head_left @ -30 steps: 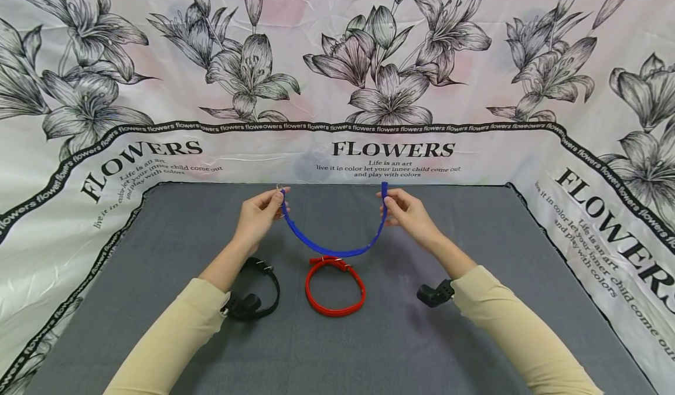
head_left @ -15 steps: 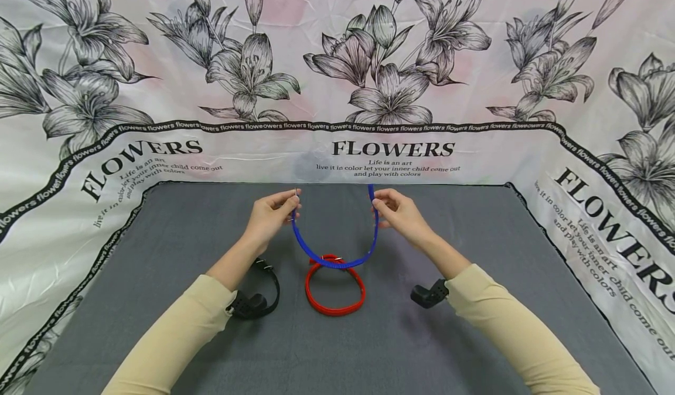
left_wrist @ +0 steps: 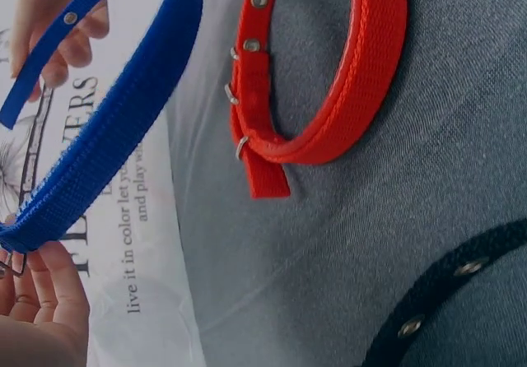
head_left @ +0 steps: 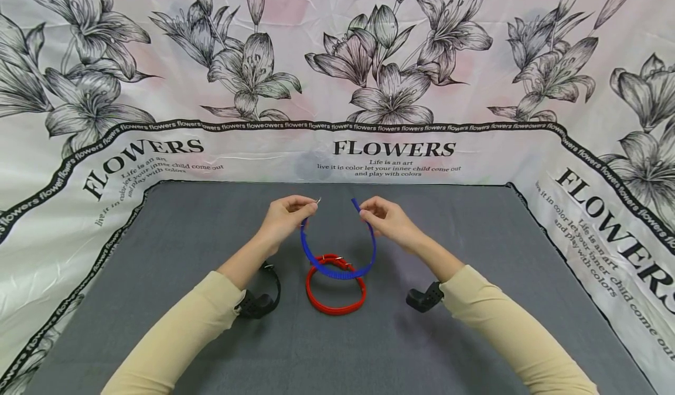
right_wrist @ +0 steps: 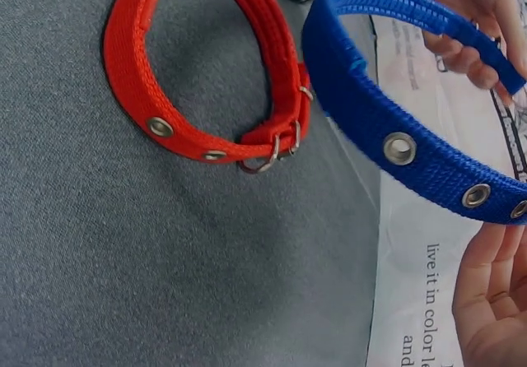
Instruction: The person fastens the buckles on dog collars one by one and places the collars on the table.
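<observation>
Blue collar (head_left: pixel 337 263) is held as a U above the red collar (head_left: pixel 335 292), its low bend just over that collar's buckle side. Buckle end is pinched by the left hand (head_left: pixel 287 219); the eyelet tip is pinched by the right hand (head_left: pixel 385 222), both grips closed on the strap. Ends are set apart by a short gap above the red collar, the tip pointing toward the buckle, so the strap's free end lies right of the buckle. Black collar (head_left: pixel 266 292) lies on the desk (head_left: pixel 474 237) left of the red collar, partly hidden by the left wrist.
</observation>
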`<state>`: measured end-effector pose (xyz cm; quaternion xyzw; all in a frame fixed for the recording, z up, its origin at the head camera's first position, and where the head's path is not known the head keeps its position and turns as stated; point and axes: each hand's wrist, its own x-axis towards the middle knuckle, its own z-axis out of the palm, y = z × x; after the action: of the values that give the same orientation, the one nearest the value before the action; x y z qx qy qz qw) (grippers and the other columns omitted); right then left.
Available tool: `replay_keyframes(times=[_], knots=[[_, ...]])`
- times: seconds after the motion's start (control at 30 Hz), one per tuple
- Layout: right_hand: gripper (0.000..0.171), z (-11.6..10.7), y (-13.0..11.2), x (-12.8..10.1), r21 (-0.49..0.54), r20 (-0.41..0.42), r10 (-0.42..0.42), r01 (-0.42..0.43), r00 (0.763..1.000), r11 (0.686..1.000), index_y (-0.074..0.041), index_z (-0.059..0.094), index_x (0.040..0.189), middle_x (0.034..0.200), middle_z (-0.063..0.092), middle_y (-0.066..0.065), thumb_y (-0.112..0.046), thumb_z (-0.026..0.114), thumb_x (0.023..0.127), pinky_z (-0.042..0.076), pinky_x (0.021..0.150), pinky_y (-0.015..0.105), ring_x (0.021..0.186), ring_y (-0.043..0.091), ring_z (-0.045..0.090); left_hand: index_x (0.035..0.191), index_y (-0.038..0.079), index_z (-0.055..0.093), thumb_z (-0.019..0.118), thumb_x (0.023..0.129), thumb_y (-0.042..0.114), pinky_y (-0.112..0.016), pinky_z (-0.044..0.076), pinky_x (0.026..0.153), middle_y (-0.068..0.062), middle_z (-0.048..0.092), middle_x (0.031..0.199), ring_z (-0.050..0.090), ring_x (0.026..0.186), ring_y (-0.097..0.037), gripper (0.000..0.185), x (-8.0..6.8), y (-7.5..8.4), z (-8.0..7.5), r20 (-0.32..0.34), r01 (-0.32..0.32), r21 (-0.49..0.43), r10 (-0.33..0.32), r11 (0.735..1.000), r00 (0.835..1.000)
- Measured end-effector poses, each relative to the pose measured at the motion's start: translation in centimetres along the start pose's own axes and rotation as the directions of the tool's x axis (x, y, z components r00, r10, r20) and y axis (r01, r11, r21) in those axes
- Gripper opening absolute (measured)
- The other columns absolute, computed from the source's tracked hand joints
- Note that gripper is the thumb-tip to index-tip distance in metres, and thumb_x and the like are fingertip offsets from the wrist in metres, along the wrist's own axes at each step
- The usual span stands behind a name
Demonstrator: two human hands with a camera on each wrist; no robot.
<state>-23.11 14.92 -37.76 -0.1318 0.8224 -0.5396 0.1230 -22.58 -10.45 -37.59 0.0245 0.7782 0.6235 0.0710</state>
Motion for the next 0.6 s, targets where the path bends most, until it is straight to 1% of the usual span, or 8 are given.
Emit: replay_keyframes(times=[0.1,0.17,0.23,0.3,0.33,0.4,0.5,0.6], knots=[[0.030,0.3,0.1,-0.1,-0.011,0.033,0.005,-0.005,0.999,1.000,-0.007,0.054,0.115,0.102,0.060,0.011,-0.027,0.056,0.093,0.050,0.076,0.043,0.092,0.022,0.056,0.106,0.012,0.066,0.063,0.087,0.032,-0.029,0.046,0.065,-0.001,0.061,0.081,0.058,0.078,-0.032,0.027,0.0,0.0,0.5,0.021,0.018,0.007,-0.019,1.000,1.000],[0.028,0.5,0.1,-0.1,-0.017,0.051,0.003,-0.002,0.999,1.000,-0.007,0.055,0.113,0.099,0.060,0.009,-0.026,0.057,0.092,0.049,0.072,0.040,0.089,0.024,0.055,0.104,0.012,0.067,0.064,0.086,0.031,-0.028,0.045,0.063,0.000,0.060,0.077,0.057,0.081,-0.038,0.026,0.1,-0.1,0.9,0.028,0.025,0.008,-0.025,1.000,0.999],[0.027,0.7,0.1,-0.1,-0.016,0.063,0.005,-0.004,0.998,1.000,-0.008,0.055,0.112,0.095,0.059,0.007,-0.026,0.057,0.092,0.047,0.067,0.035,0.083,0.024,0.053,0.102,0.013,0.068,0.065,0.086,0.031,-0.027,0.043,0.061,0.000,0.059,0.074,0.056,0.081,-0.039,0.024,0.2,-0.2,1.2,0.030,0.025,0.016,-0.026,1.000,0.999],[0.026,0.9,0.2,-0.1,-0.020,0.073,0.004,-0.003,0.997,1.000,-0.007,0.056,0.110,0.092,0.058,0.006,-0.025,0.058,0.092,0.045,0.062,0.031,0.078,0.023,0.050,0.102,0.012,0.068,0.065,0.086,0.031,-0.027,0.043,0.060,0.000,0.059,0.073,0.057,0.078,-0.038,0.026,0.3,-0.2,1.5,0.034,0.025,0.022,-0.026,0.999,0.999],[0.025,1.0,0.2,-0.1,-0.025,0.076,0.004,-0.002,0.997,1.000,-0.008,0.056,0.109,0.091,0.058,0.005,-0.025,0.058,0.091,0.043,0.060,0.029,0.076,0.022,0.050,0.101,0.012,0.068,0.065,0.086,0.032,-0.027,0.043,0.059,0.001,0.059,0.073,0.057,0.076,-0.036,0.026,0.3,-0.2,1.6,0.036,0.025,0.029,-0.026,0.999,0.999],[0.026,1.2,0.2,-0.2,-0.028,0.086,0.003,-0.001,0.996,1.000,-0.006,0.056,0.109,0.089,0.057,0.005,-0.025,0.059,0.091,0.043,0.060,0.029,0.074,0.020,0.049,0.101,0.012,0.069,0.065,0.086,0.033,-0.029,0.043,0.060,0.000,0.059,0.075,0.057,0.073,-0.031,0.026,0.4,-0.3,1.9,0.041,0.029,0.038,-0.031,0.999,0.999],[0.026,1.4,0.3,-0.2,-0.037,0.098,0.002,0.001,0.995,0.999,-0.006,0.056,0.109,0.089,0.057,0.005,-0.024,0.059,0.091,0.044,0.062,0.033,0.074,0.019,0.048,0.100,0.015,0.069,0.065,0.086,0.033,-0.032,0.045,0.062,0.000,0.061,0.079,0.057,0.072,-0.027,0.023,0.4,-0.3,2.3,0.051,0.042,0.051,-0.045,0.998,0.998],[0.024,1.7,0.3,-0.2,-0.039,0.104,-0.004,0.008,0.995,0.999,-0.007,0.058,0.107,0.091,0.056,0.009,-0.025,0.059,0.091,0.044,0.063,0.038,0.073,0.019,0.048,0.100,0.016,0.070,0.064,0.086,0.034,-0.031,0.044,0.061,-0.001,0.063,0.081,0.057,0.070,-0.023,0.023,0.4,-0.4,2.6,0.062,0.045,0.068,-0.049,0.997,0.997]])
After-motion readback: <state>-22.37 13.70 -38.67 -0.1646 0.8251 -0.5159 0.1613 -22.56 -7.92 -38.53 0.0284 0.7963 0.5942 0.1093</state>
